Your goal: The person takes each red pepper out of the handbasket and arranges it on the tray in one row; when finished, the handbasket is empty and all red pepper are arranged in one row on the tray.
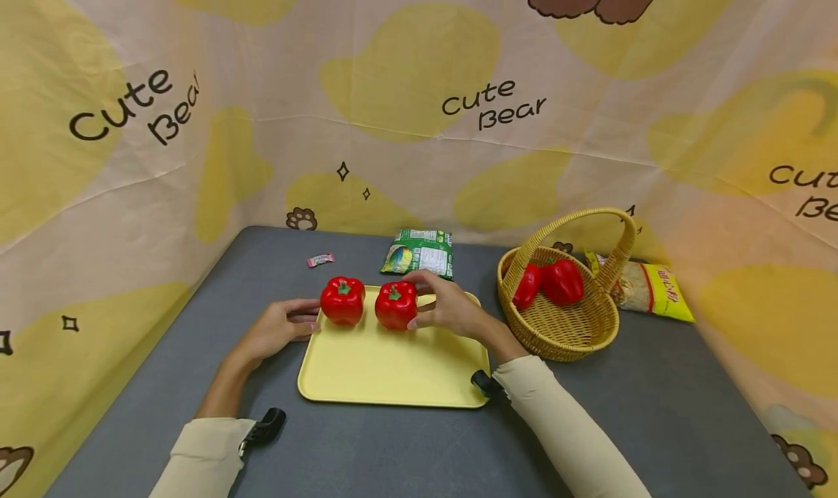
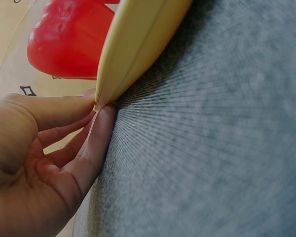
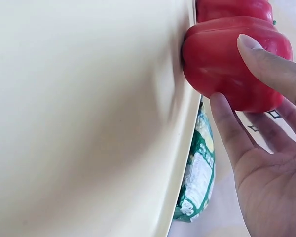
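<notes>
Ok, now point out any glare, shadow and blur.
Left wrist view: pale glints on the red pepper, the grey table blurred and streaked; right wrist view: a soft shadow across the tray; head view: lettering on the backdrop is readable.

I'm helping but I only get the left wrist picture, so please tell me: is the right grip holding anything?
Observer: Yes, the right grip holds a red pepper, with its thumb and fingers on the pepper's side.
Operator: Cool! And is there anything to the right of the tray?
Observer: Yes, a wicker basket stands there, with red things inside.
</notes>
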The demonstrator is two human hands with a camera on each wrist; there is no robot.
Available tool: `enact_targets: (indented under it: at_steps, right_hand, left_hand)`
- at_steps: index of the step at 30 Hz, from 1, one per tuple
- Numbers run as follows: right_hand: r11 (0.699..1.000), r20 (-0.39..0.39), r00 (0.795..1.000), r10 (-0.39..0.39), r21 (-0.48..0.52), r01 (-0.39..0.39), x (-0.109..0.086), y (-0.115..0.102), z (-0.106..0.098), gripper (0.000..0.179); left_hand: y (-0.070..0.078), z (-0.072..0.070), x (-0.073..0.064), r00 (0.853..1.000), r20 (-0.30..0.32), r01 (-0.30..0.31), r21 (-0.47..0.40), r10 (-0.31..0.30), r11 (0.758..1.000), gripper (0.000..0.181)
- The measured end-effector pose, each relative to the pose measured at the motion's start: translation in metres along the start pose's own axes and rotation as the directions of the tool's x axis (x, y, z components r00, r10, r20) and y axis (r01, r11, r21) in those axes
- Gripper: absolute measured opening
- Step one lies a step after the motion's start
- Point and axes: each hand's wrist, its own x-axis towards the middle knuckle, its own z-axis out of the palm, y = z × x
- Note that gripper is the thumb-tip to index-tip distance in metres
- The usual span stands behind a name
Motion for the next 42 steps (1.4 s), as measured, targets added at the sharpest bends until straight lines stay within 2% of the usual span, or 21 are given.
enact_targets:
  at_steps: [9,16,28,35,42]
  right_hand:
    - [1.000,-0.020,0.999,0.028,-0.001,-0.028,-0.001,-0.001,0.002,0.081]
    - [0.998,-0.041,0.999,0.016,-0.068,-0.019,0.000,-0.002,0.002,0.076]
    - [0.990,-0.039,0.999,0.018,-0.138,-0.023,0.007,-0.005,0.008,0.078]
    - [0.998,-0.023,0.999,0.024,-0.063,-0.026,0.008,-0.004,0.010,0.080]
    - [0.999,-0.018,1.000,0.017,-0.048,-0.018,0.009,-0.005,0.013,0.076]
  left_hand:
    - [0.000,0.000,0.000,1.000,0.003,-0.006,0.007,0.006,1.000,0.056]
    - [0.001,0.000,0.000,1.000,0.010,-0.008,0.001,0.008,1.000,0.056]
    - [0.001,0.000,-0.001,1.000,0.005,-0.010,0.010,0.010,1.000,0.056]
    - [0.001,0.000,0.000,1.000,0.003,-0.017,0.017,0.017,1.000,0.056]
    - [0.000,0.000,0.000,1.000,0.002,-0.018,0.018,0.018,1.000,0.055]
